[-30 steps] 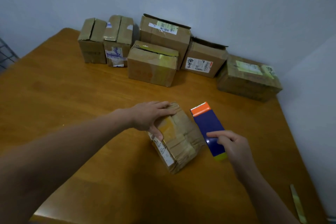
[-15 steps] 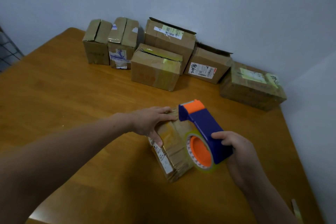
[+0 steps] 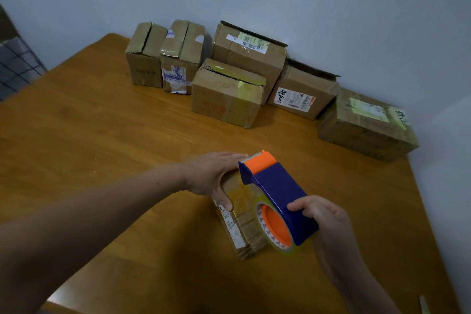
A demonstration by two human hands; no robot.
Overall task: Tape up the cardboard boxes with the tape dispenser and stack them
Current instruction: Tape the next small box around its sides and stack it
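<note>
Cardboard box, small, probably light and prone to sliding, is being held down on the counter by the left hand with flat fingers, while the stiff tape dispenser is being gripped at its rear by the right hand with curled fingers.

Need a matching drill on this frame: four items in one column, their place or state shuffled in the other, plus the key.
Column A
1. tape dispenser
2. small box
3. left hand
4. box with the red-edged white label

Column B
a. in the back row, top flap raised
b. lying on the table in front of the person
c. gripped by the right hand, held over the small box
d. resting on the small box's far end, thumb on its side

Pairs: 1-c, 2-b, 3-d, 4-a
</note>
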